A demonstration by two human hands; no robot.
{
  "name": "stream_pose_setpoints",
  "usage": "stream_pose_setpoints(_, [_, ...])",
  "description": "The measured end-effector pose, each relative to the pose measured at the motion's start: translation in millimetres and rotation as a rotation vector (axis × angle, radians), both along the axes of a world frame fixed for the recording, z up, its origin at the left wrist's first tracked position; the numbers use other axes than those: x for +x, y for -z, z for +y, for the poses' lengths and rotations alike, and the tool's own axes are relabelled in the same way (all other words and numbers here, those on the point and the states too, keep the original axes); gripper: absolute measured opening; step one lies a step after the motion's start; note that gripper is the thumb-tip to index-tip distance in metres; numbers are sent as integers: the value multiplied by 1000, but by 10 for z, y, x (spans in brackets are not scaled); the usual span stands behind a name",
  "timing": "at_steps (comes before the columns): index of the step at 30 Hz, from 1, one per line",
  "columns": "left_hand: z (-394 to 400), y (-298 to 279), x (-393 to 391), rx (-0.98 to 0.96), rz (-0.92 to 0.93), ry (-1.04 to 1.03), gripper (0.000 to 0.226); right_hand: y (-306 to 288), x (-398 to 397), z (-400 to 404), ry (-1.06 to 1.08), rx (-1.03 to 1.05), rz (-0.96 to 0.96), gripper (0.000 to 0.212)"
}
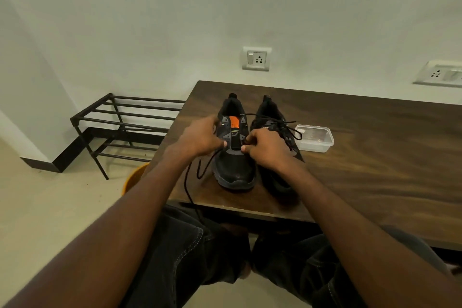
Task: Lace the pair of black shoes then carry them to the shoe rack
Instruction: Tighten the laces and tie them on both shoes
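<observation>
Both shoes stood on surface [350, 157], toes toward person. Left hand [200, 142] pinched lace [190, 182] of left shoe [235, 165]; right hand [267, 147] pinched its other end. Lace soft, limp, probably slippery; better hold near tip. Shoes probably light, stiff at heel.

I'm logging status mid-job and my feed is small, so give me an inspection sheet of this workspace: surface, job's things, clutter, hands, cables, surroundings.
Surface: dark wooden table, set against the wall.
Job's things: left shoe only partly laced, its lace trailing over the table's front edge; right shoe beside it, laced, ends loose. Shoe rack stands on the floor left of the table, nothing seen on it.
Clutter: clear plastic container right of the shoes.
Hands: left hand and right hand both pinch lace at the left shoe's eyelets.
Cables: nothing seen.
Surroundings: two wall sockets; orange tub on the floor.
</observation>
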State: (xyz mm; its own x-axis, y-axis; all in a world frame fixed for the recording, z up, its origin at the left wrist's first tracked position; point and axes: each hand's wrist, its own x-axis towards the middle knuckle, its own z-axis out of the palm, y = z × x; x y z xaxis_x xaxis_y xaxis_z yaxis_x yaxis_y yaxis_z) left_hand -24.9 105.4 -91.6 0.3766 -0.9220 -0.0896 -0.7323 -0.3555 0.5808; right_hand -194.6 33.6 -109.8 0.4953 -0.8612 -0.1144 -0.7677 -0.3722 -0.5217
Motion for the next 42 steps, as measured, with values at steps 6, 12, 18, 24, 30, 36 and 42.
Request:
stream_pose_setpoints(6, [-27,97,15,54,55,9,64,36,63,-51,40,-64,21,7])
stream_pose_setpoints(12, [-59,70,-19,74,25,-8,38,-92,-91,-53,73,205,-182,5])
stream_pose_setpoints(18, [69,-75,47,-3,-392,-220,46,-255,-89,-4,339,206,-589,20])
stream_pose_setpoints(24, [53,-305,-182,-182,590,40,46,-557,-41,48,336,810,-1143,13])
stream_pose_setpoints(30, [22,-265,-120,-121,794,203,39,-559,-138,-61,401,886,-1272,6])
stream_pose_setpoints(36, [29,-145,142,-193,470,-10,29,-440,-403,-247,413,22,-167,22])
stream_pose_setpoints(42, [9,-119,55,-279,473,72,10,-485,-190,-37,117,-419,-36,54])
